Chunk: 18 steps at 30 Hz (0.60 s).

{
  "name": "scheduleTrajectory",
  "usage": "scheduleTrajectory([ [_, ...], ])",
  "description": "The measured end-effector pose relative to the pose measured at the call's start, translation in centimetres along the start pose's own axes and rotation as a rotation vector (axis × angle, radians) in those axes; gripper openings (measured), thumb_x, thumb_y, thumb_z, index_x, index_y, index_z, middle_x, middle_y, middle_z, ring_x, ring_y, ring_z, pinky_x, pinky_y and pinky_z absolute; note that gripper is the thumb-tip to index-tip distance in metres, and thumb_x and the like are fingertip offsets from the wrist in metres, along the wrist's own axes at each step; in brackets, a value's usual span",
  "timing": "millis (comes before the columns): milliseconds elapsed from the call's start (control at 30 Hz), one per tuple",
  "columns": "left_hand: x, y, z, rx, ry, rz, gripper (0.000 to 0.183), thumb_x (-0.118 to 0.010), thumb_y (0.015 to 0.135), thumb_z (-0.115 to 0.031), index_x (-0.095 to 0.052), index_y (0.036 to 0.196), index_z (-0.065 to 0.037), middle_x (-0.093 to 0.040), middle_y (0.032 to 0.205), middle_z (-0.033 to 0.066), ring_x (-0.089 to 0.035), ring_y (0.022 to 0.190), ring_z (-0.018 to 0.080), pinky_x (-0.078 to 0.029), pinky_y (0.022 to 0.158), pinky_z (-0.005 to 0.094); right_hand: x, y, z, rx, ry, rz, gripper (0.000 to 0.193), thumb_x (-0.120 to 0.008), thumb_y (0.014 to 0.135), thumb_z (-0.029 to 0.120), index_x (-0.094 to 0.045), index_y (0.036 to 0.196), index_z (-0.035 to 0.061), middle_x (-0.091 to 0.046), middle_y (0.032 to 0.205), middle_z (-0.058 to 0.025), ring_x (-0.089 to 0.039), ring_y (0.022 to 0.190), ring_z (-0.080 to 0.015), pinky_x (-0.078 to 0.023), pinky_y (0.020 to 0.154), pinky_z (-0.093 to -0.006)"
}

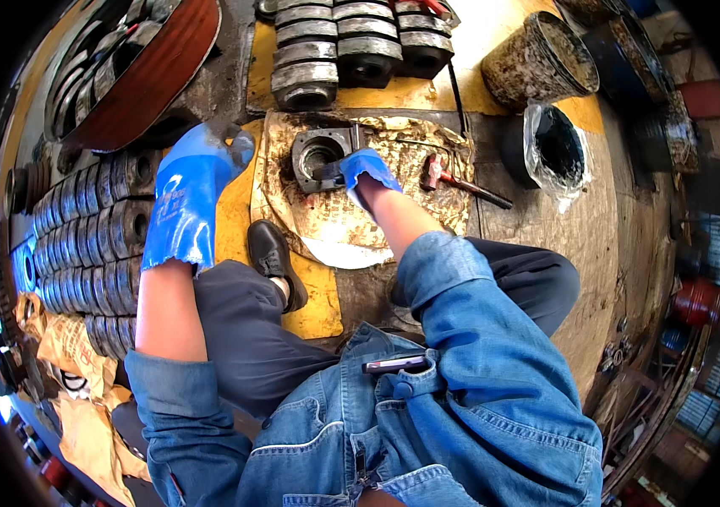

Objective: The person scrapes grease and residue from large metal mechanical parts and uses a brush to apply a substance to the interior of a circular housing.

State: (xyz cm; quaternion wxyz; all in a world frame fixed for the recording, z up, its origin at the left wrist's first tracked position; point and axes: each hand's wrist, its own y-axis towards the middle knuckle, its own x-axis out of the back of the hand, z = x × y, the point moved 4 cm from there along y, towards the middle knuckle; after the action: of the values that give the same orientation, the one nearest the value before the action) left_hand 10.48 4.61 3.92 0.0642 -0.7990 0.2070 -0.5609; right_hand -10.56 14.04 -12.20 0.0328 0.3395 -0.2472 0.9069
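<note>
My left hand [201, 165], in a long blue glove, is raised left of a grease-stained sack. Its dark, greasy fingertips are curled together, and I cannot make out whether something small is between them. On the sack [410, 211] lies a dark metal housing block [304, 152] with a round bore facing up. My right hand [366, 169], in a shorter-looking blue glove, is closed on the block's lower right side; its fingertips are partly hidden. Right of that hand, a hammer [470, 188] with a reddish head and dark handle rests across the sack's edge.
Rows of similar metal blocks [305, 55] stand beyond the sack, and more stacked blocks [93, 228] line the left. A dirty bucket [537, 59] and a plastic-lined black bucket [575, 156] stand at the right. A rust-red curved band [157, 80] encloses metal parts at the far left.
</note>
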Motion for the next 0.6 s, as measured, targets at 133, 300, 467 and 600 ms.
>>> scheduleTrajectory([
  [133, 0.0, 1.0, -0.2, -0.093, 0.134, 0.029, 0.034, -0.060, 0.084, -0.034, -0.066, 0.109, -0.012, -0.067, 0.104, 0.0144, -0.064, 0.095, 0.0321, -0.049, 0.083, 0.0379, -1.7, 6.4, -3.8, 0.469, -0.891, 0.012, 0.022, -0.057, 0.083, 0.015, -0.069, 0.096, 0.0025, -0.067, 0.095, -0.0196, -0.066, 0.089, -0.0303, -0.052, 0.078, -0.0315],
  [300, 1.1, -0.3, 0.3, 0.029, 0.153, -0.020, 0.037, -0.062, 0.081, -0.039, -0.067, 0.107, -0.014, -0.066, 0.106, 0.0137, -0.063, 0.097, 0.0321, -0.050, 0.085, 0.0398, 0.0, 8.8, -0.2, 0.230, -0.702, 0.077, 0.026, -0.057, 0.081, 0.019, -0.069, 0.094, 0.0006, -0.067, 0.095, -0.0222, -0.067, 0.088, -0.0347, -0.053, 0.073, -0.0399],
  [467, 0.4, -0.2, 1.2, -0.037, 0.110, -0.103, 0.029, -0.057, 0.082, -0.032, -0.069, 0.093, -0.008, -0.066, 0.096, 0.0173, -0.064, 0.086, 0.0349, -0.052, 0.073, 0.0423, 0.4, 9.5, 1.7, 0.527, -1.033, 0.160, 0.026, -0.047, 0.086, 0.012, -0.068, 0.097, 0.0018, -0.066, 0.101, -0.0192, -0.066, 0.093, -0.0306, -0.052, 0.080, -0.0379],
  [600, 0.1, 0.0, 0.9, -0.030, 0.069, -0.001, 0.030, -0.058, 0.082, -0.031, -0.068, 0.098, -0.007, -0.066, 0.095, 0.0166, -0.064, 0.086, 0.0321, -0.052, 0.074, 0.0384, 0.6, 10.9, 3.5, 0.402, -1.038, 0.319, 0.024, -0.053, 0.083, 0.012, -0.069, 0.099, 0.0052, -0.066, 0.101, -0.0194, -0.065, 0.093, -0.0346, -0.052, 0.078, -0.0390],
])
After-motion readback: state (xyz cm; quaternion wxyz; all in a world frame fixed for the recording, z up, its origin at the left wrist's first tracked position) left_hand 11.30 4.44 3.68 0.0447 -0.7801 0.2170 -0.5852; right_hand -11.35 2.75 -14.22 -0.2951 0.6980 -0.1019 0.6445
